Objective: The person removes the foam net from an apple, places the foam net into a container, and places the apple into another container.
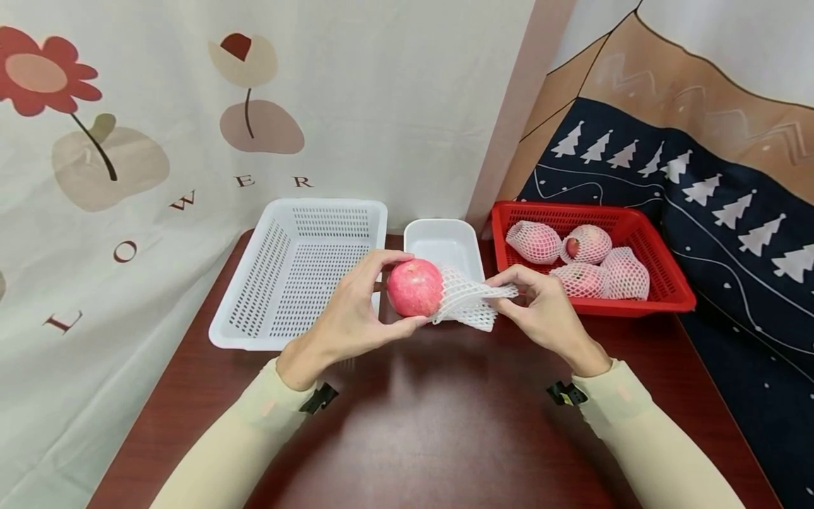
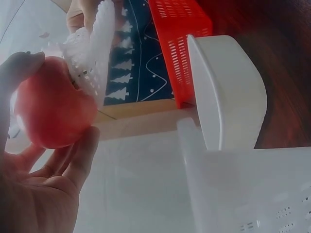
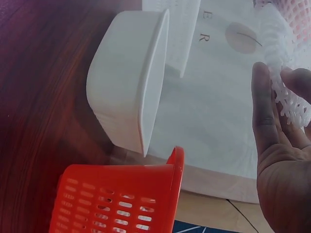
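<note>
My left hand [image 1: 356,304] holds a bare red pomegranate [image 1: 415,288] with fingers above and thumb below, over the table between the baskets. In the left wrist view the pomegranate [image 2: 53,104] sits between thumb and curled fingers. A white foam net sleeve [image 1: 467,297] stretches from the fruit's right side to my right hand [image 1: 540,307]. The thumb and fingers of that hand pinch the sleeve's far end. In the right wrist view, the bunched foam net [image 3: 286,73] lies between its thumb and fingers. Whether the sleeve still covers part of the fruit's right end, I cannot tell.
At the left stands a white perforated basket [image 1: 219,322]. A small white tray [image 1: 441,225] is behind the hands. The red basket [image 1: 661,304] on the right holds several net-wrapped pomegranates [image 1: 535,242]. Behind the brown table [image 1: 420,438] hangs a printed curtain [image 1: 394,106].
</note>
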### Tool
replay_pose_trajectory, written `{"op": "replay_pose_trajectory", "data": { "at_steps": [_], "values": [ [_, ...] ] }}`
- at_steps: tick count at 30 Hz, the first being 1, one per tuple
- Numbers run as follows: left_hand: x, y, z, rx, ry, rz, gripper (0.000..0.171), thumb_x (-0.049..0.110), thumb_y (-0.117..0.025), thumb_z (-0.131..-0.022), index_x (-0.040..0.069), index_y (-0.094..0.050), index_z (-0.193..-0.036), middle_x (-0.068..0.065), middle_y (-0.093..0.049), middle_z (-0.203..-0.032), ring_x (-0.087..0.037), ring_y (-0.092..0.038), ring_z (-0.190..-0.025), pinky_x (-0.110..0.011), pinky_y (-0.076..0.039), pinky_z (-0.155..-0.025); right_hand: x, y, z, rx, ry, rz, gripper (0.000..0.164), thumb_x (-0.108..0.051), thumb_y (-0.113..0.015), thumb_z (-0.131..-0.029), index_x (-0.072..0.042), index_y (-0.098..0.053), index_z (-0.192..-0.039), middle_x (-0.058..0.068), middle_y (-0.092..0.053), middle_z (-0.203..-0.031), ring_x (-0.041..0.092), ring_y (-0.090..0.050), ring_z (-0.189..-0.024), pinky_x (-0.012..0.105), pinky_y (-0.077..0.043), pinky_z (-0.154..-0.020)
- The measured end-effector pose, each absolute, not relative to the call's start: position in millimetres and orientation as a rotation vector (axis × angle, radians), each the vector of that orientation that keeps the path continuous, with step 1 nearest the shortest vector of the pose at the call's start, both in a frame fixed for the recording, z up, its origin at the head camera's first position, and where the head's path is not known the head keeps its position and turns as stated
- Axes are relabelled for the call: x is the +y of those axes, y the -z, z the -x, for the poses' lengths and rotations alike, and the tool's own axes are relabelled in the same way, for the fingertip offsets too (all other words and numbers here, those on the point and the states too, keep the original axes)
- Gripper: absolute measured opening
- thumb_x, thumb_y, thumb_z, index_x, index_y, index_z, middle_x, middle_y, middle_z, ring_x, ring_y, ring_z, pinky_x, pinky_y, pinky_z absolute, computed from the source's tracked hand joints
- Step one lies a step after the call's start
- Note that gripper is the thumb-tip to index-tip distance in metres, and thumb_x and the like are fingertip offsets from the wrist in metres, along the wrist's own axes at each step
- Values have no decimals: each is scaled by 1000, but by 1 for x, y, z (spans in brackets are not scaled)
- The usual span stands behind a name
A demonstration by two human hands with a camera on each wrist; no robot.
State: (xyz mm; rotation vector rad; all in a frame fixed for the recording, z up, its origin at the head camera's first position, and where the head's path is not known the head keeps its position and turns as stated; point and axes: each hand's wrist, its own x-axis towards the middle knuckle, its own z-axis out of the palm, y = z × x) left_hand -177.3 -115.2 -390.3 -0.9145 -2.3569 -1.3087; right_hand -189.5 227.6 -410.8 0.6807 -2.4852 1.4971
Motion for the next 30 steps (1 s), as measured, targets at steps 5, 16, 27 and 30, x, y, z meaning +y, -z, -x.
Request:
{"op": "replay_pose_trajectory", "data": {
  "at_steps": [5, 16, 27, 30],
  "values": [
    [-116, 391, 177, -2351, 1316, 901, 88, 26, -105, -82, 16, -64, -159, -5, -68, -148, -19, -68, -136, -38, -73, -95, 229, 413, 191, -2497, -1481, -658, 31, 4, -92, -95, -5, -84, -124, 17, -87, -119, 7, -77, -90, 17, -68, -87],
    [-119, 394, 176, -2349, 1376, 877, 86, 23, -105, -82, 17, -67, -159, -6, -64, -149, -19, -67, -137, -36, -73, -95, 230, 413, 194, -2510, -1476, -600, 29, 1, -92, -97, -6, -84, -124, 16, -87, -118, 8, -75, -85, 17, -68, -83],
    [-120, 395, 178, -2354, 1414, 823, 83, 25, -102, -87, 16, -62, -158, -3, -65, -147, -18, -69, -129, -36, -73, -92, 228, 413, 194, -2497, -1532, -602, 29, 1, -92, -96, -5, -83, -123, 17, -86, -118, 6, -77, -89, 18, -68, -86],
    [-119, 395, 178, -2363, 1407, 790, 81, 26, -101, -88, 14, -62, -158, -4, -66, -147, -19, -71, -128, -35, -73, -92, 224, 415, 193, -2504, -1562, -636, 30, 2, -93, -95, -5, -83, -123, 17, -86, -117, 7, -78, -88, 18, -69, -86]
  ]
}}
